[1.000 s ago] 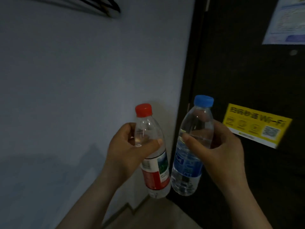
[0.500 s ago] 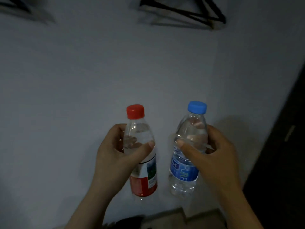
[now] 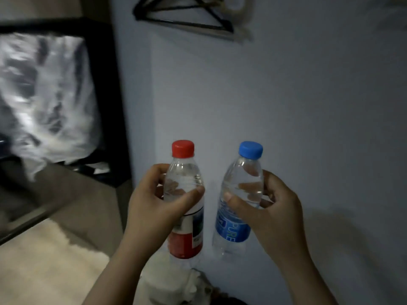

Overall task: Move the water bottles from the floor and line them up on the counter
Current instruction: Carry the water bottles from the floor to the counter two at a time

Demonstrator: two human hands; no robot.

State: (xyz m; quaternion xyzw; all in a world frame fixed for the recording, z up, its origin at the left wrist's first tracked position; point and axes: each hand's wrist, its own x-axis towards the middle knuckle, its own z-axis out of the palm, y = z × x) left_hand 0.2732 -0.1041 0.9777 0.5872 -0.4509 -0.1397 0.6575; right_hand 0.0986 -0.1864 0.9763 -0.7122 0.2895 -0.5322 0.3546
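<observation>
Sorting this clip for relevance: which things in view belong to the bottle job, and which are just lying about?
Job:
- red-cap bottle, held by the left hand
- blue-cap bottle, held by the right hand

Lying about:
- hangers on the wall
- blurred pale sheet
- dark frame

I can read only "PURE", in pale letters running up the blue-capped bottle [image 3: 231, 232]; the print on the red-capped bottle [image 3: 187, 238] is too blurred for me.
</observation>
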